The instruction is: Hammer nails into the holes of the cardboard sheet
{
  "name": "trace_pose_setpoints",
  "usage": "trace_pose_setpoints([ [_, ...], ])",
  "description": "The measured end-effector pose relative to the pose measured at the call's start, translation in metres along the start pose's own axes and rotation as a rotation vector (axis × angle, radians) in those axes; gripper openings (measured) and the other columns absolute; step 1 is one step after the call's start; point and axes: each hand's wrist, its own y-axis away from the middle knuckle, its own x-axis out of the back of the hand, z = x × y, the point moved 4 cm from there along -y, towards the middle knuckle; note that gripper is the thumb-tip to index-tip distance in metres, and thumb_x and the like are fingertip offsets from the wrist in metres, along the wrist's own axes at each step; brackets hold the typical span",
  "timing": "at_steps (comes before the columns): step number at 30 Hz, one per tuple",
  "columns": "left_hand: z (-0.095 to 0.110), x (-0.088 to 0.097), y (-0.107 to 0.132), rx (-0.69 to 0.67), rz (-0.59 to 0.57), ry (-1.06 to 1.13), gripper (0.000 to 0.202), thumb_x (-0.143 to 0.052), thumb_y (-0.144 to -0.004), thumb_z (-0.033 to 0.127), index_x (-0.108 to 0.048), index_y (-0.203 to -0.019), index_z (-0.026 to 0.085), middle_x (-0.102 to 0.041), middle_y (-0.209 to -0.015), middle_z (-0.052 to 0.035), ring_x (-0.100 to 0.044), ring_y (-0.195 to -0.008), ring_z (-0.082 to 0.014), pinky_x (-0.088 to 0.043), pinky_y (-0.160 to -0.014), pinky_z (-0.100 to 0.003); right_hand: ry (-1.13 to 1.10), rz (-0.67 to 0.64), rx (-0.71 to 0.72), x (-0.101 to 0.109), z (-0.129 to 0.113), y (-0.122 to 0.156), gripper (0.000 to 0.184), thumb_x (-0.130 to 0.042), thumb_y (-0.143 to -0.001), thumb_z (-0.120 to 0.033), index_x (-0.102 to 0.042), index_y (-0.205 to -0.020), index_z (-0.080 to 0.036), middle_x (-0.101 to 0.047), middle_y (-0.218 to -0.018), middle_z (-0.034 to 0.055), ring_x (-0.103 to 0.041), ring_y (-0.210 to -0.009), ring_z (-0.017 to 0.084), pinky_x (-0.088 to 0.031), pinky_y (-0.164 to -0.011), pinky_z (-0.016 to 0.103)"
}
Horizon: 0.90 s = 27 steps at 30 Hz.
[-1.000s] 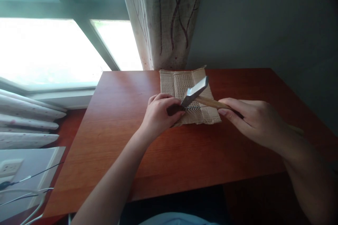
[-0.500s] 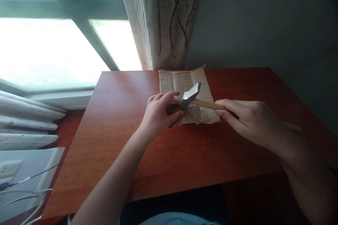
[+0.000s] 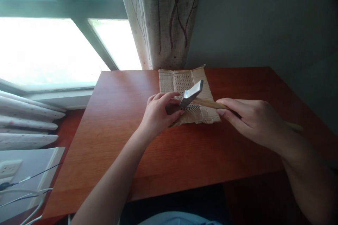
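My right hand (image 3: pixel 250 117) is wrapped around the wooden handle of a hammer (image 3: pixel 193 93). The metal head is tilted, its lower end close to the fingertips of my left hand (image 3: pixel 160 112). That hand rests at the left front of a creased cardboard sheet (image 3: pixel 210 110). Its index finger reaches forward while the thumb and another finger curl toward each other; anything between them is hidden by the hammer head. Many small holes in a grid mark the cardboard's middle, and a row of short dark nail-like pieces (image 3: pixel 194 107) shows near its front.
The cardboard lies on a reddish-brown wooden table (image 3: pixel 105 147). A patterned curtain (image 3: pixel 169 17) hangs behind it, beside a bright window (image 3: pixel 52 49). At lower left, cables (image 3: pixel 34 193) run near a wall socket (image 3: pixel 10 168).
The far end of the hammer head has risen slightly and shifted right, and my right hand has moved a little to the right. My left hand and the cardboard stay in place.
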Motion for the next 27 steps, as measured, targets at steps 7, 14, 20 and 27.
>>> trace_pose_setpoints([
  [7, -0.0004, -0.0004, 0.0005, -0.003, 0.001, -0.014, 0.041, -0.081, -0.078, 0.026, -0.066, -0.115, 0.026, -0.080, -0.104, -0.0006, -0.068, -0.112, -0.0272, -0.044, -0.105, -0.049, -0.011, -0.017, -0.002, -0.0027, -0.0004, -0.0006, 0.025, -0.046, -0.105, -0.036, -0.067, -0.112, -0.023, -0.075, -0.087, 0.0028, -0.070, -0.072, 0.021, -0.041, -0.063, 0.032],
  [14, -0.0013, -0.0006, 0.0004, 0.001, -0.002, -0.021, 0.042, -0.082, -0.077, 0.026, -0.066, -0.117, 0.026, -0.080, -0.103, -0.0005, -0.068, -0.111, -0.0270, -0.044, -0.105, -0.048, -0.029, -0.026, -0.008, -0.0010, -0.0010, 0.0002, 0.027, -0.044, -0.106, -0.037, -0.067, -0.111, -0.023, -0.074, -0.085, 0.0020, -0.069, -0.069, 0.020, -0.042, -0.063, 0.031],
  [20, -0.0018, -0.0006, 0.0010, 0.004, 0.003, -0.015, 0.042, -0.081, -0.077, 0.026, -0.065, -0.116, 0.026, -0.080, -0.104, -0.0012, -0.069, -0.112, -0.0274, -0.043, -0.108, -0.049, -0.008, -0.031, -0.018, -0.0037, 0.0011, 0.0007, 0.027, -0.045, -0.105, -0.038, -0.067, -0.111, -0.024, -0.075, -0.087, 0.0027, -0.070, -0.074, 0.022, -0.043, -0.066, 0.032],
  [27, 0.0010, 0.0002, 0.0007, 0.001, -0.008, -0.003, 0.041, -0.081, -0.078, 0.025, -0.065, -0.116, 0.027, -0.081, -0.103, 0.0000, -0.068, -0.113, -0.0267, -0.041, -0.108, -0.050, -0.157, 0.048, -0.087, 0.0055, 0.0074, 0.0049, 0.025, -0.049, -0.103, -0.040, -0.069, -0.110, -0.025, -0.072, -0.081, 0.0009, -0.066, -0.066, 0.018, -0.045, -0.063, 0.031],
])
